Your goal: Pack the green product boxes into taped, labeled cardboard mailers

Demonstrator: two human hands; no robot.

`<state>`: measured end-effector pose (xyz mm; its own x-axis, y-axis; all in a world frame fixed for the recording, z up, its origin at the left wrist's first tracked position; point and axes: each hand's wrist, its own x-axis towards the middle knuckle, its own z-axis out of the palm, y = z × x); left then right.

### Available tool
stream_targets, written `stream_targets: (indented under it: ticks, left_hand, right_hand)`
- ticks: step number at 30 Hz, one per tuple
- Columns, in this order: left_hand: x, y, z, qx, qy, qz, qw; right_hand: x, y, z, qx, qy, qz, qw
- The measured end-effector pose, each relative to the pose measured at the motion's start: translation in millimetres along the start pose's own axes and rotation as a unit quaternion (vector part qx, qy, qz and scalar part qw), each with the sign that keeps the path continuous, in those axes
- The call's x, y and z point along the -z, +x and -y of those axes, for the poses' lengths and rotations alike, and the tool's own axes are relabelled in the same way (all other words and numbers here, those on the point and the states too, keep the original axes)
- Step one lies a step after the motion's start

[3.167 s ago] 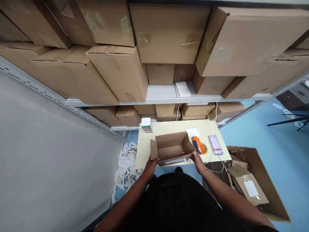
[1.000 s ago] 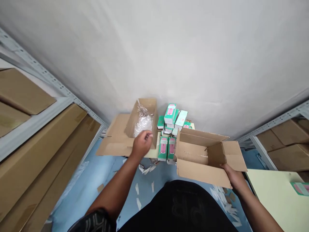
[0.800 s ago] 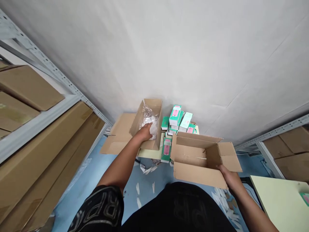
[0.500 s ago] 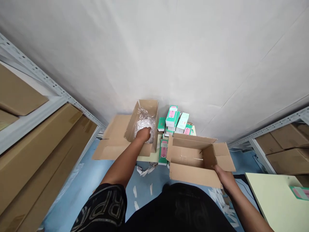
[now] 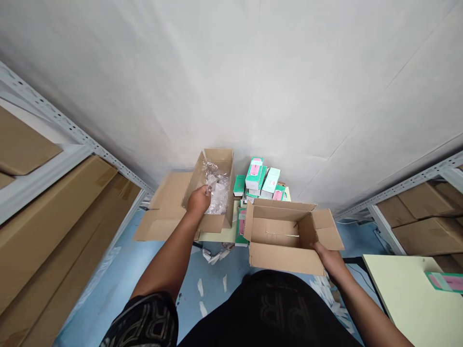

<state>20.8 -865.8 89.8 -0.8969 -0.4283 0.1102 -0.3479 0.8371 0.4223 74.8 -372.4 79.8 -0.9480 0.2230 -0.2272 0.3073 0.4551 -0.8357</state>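
Note:
My right hand [image 5: 326,259] grips the right front corner of an open, empty cardboard box [image 5: 289,236], held up in front of my waist. My left hand [image 5: 198,199] reaches into a second open cardboard box [image 5: 211,190] standing by the wall. Its fingers are closed on clear plastic wrap [image 5: 216,188] that fills that box. A heap of several small green and pink cartons [image 5: 261,180] lies between the two boxes against the wall.
A white wall [image 5: 231,77] fills the upper view. Metal shelving with large brown cartons [image 5: 47,226] runs along the left, more shelving [image 5: 415,212] on the right. A pale yellow table [image 5: 408,294] with one green carton [image 5: 445,281] sits lower right. White paper scraps [image 5: 213,270] litter the blue floor.
I turned from the table to the wall, carrying the empty box in my right hand. My left hand reached into the box of plastic wrap and closed on it, lifting slightly.

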Motion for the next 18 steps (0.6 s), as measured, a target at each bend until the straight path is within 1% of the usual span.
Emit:
stream_targets:
  ticks: [3,6,9,11,13,14,15,16,17,18]
  left_hand:
    - [2.0,-3.4,0.9,0.015,-0.024,-0.030,0.999]
    - [12.0,-6.1,2.1,0.020,-0.059,-0.065,0.996]
    - [34.2,-15.1,-3.9,-0.004,-0.119,-0.127,0.985]
    - [54.4,-29.4,-16.7,-0.033,-0.157,-0.177,0.971]
    - [73.7,-51.7,-38.5,-0.101,-0.177,-0.208,0.957]
    - [80.9,-65.3,-52.7,-0.151,-0.171,-0.208,0.951]
    - [85.4,-79.8,-68.6,-0.222,-0.156,-0.196,0.942]
    - [86.6,-94.6,-85.6,-0.313,-0.136,-0.157,0.927]
    - [84.2,-108.8,-103.0,-0.409,-0.119,-0.104,0.899]
    - [78.3,-121.8,-120.0,-0.490,-0.108,-0.050,0.864]
  right_hand:
    - [-0.2,-1.5,3.2,-0.015,-0.004,0.005,1.000]
    - [-0.5,-1.8,2.8,0.012,0.000,0.009,1.000]
    - [-1.0,-2.7,0.6,0.028,0.004,0.006,1.000]
    - [-1.4,-4.3,0.0,0.026,0.001,0.006,1.000]
    - [-2.0,-6.7,0.8,0.019,-0.003,0.013,1.000]
    - [-2.4,-8.2,1.9,0.013,-0.003,0.015,1.000]
    - [-2.9,-9.7,3.3,0.007,-0.002,0.017,1.000]
    - [-3.5,-11.5,5.1,0.005,0.000,0.019,1.000]
    - [-4.3,-13.4,7.1,0.008,0.005,0.019,1.000]
    - [-5.2,-15.5,9.2,0.016,0.010,0.020,1.000]
